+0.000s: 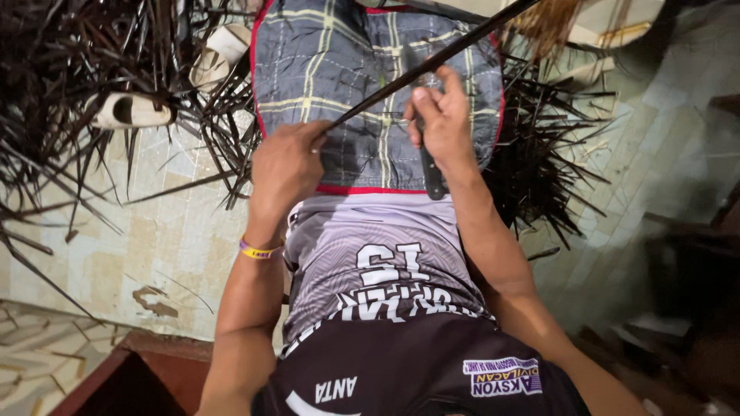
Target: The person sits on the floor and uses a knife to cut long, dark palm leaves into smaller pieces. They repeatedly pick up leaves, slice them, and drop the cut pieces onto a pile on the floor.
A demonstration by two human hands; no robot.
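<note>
My left hand pinches the near end of a long, thin dark leaf strip that runs up to the top right. My right hand grips a knife with a dark handle, its blade pressed against the strip above my lap. A grey plaid cloth with red trim covers my knees under both hands. A coloured band sits on my left wrist.
Heaps of dark dried leaf strips lie on the tiled floor at left and at right. Two pale sandals rest among the left heap. A reddish wooden edge is at the bottom left.
</note>
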